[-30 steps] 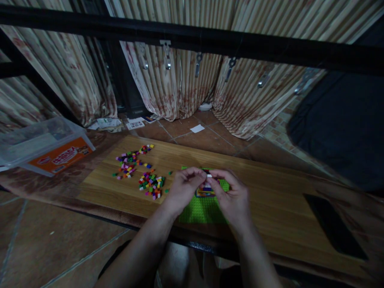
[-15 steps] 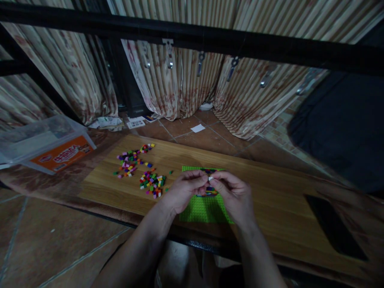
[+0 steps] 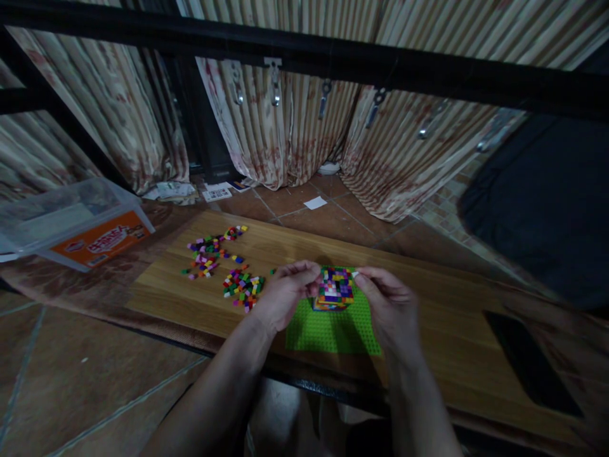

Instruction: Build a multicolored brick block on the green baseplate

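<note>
A block built of small many-coloured bricks [image 3: 336, 287] stands on a green baseplate [image 3: 328, 330] on a wooden board [image 3: 190, 298]. My left hand [image 3: 285, 295] is curled at the block's left side, fingertips touching its top edge. My right hand [image 3: 387, 304] is curled at its right side and pinches a small white brick [image 3: 354, 274] at the block's top right corner. Two piles of loose coloured bricks [image 3: 223, 266] lie on the board to the left of my hands.
A clear plastic box with an orange label [image 3: 76, 222] sits at the far left. A black flat object [image 3: 533, 362] lies at the board's right end. A black bar [image 3: 333, 60] crosses overhead; curtains hang behind. Papers lie on the tiled floor.
My hands were together over the block, hiding it; they have drawn apart to its two sides, so its coloured top now shows. The white brick moved right with my right hand.
</note>
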